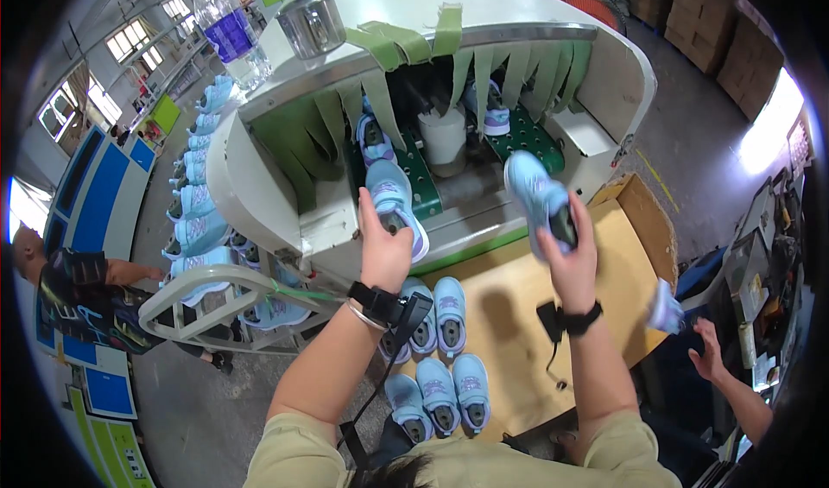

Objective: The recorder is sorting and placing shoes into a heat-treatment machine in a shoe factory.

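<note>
My left hand (385,248) is closed around the heel end of a light blue shoe (390,191), toe pointing away, at the mouth of the machine. Held up on the right, another light blue shoe (528,186) is gripped at its heel by my right hand (571,259); it looks slightly blurred. Inside the machine, one shoe (373,138) lies on the left green perforated conveyor (420,186), beyond the shoe in my left hand. A further shoe (496,112) rests on the right green conveyor (534,139), partly behind hanging green strips (518,73).
Below the machine, several blue shoes (450,315) stand in rows on a tan board (518,350). More shoes fill a rack (194,229) at left. A bottle (229,30) and metal cup (312,26) stand on top. Another person's hand (708,350) is near a shoe (666,308) at right.
</note>
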`<state>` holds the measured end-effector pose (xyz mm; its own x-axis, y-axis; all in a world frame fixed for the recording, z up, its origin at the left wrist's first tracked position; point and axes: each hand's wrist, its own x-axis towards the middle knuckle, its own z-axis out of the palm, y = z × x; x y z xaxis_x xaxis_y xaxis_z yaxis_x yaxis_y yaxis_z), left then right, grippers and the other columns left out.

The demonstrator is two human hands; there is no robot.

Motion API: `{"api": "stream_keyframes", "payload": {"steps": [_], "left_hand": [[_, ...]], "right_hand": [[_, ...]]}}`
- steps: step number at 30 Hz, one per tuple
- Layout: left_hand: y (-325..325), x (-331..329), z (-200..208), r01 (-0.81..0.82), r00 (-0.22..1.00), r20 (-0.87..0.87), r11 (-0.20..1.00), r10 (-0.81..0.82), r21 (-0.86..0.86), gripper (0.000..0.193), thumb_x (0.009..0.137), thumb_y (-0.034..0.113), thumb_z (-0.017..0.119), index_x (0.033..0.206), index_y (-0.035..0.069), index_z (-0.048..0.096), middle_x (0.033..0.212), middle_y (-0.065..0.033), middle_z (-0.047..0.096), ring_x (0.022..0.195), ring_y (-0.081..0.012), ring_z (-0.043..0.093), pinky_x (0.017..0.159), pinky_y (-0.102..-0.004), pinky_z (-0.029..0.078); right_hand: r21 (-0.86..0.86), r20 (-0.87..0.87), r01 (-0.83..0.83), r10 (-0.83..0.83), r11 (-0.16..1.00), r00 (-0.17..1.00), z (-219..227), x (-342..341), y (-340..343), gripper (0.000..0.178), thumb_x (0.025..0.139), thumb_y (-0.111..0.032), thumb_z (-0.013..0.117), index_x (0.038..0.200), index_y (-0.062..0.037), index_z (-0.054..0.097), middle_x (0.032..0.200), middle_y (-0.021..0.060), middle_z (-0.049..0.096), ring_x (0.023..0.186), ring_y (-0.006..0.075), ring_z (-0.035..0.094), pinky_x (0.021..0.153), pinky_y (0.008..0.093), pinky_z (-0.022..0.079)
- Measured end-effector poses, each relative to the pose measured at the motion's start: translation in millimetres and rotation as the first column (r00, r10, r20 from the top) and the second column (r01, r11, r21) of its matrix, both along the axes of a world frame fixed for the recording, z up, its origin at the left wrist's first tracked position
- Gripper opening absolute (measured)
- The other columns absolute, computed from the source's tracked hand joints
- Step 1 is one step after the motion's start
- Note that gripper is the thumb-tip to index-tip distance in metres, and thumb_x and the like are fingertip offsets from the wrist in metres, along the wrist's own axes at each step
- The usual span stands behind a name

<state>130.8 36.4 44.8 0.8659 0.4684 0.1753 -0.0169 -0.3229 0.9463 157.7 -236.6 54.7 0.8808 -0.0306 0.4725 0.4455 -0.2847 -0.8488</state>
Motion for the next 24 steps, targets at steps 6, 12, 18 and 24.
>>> {"api": "stream_keyframes", "payload": {"steps": [6,12,18,24], "left_hand": [[-7.3,26.8,-2.4,-0.093,0.991,0.102,0.988,0.081,0.125,0.075,0.08,0.011,0.062,0.144,-0.004,0.026,0.147,-0.0264,0.031,0.135,-0.037,0.032,0.112,-0.0388,0.025],[-7.5,41.7,-16.2,-0.273,0.956,0.192,0.916,0.224,0.293,0.068,0.084,0.017,0.066,0.139,-0.006,0.034,0.143,-0.0258,0.036,0.134,-0.037,0.035,0.112,-0.0391,0.026],[-10.7,17.2,2.5,-0.122,0.925,0.374,0.985,0.068,0.121,0.08,0.086,0.016,0.063,0.148,0.0,0.016,0.152,-0.023,0.021,0.141,-0.037,0.021,0.115,-0.0414,0.018],[12.1,-113.0,91.7,-0.319,0.784,0.62,0.833,-0.037,0.453,0.091,0.086,0.019,0.064,0.151,0.005,0.003,0.156,-0.0242,-0.004,0.144,-0.0414,0.0,0.114,-0.049,0.005]], "right_hand": [[-0.193,0.068,0.127,-0.116,0.973,0.991,-3.5,108.0,30.4,0.066,0.08,-0.009,0.068,0.14,-0.0086,0.04,0.128,0.0189,0.051,0.117,0.0341,0.05,0.1,0.0374,0.04],[-0.118,0.034,-0.15,0.155,0.982,0.987,-18.9,116.3,29.8,0.066,0.09,-0.016,0.062,0.146,-0.0051,0.03,0.149,0.0136,0.034,0.137,0.0245,0.033,0.111,0.0333,0.027],[0.148,0.002,-0.121,0.122,0.982,0.992,-79.6,142.2,-29.6,0.046,0.1,-0.027,0.046,0.14,-0.0043,0.039,0.135,0.0131,0.047,0.126,0.024,0.043,0.105,0.0344,0.033],[-0.678,-0.152,0.124,-0.303,0.725,0.941,-218.7,132.1,-63.6,0.041,0.1,-0.04,0.041,0.116,-0.0058,0.056,0.112,0.0198,0.06,0.104,0.0353,0.057,0.097,0.0454,0.038]]}}
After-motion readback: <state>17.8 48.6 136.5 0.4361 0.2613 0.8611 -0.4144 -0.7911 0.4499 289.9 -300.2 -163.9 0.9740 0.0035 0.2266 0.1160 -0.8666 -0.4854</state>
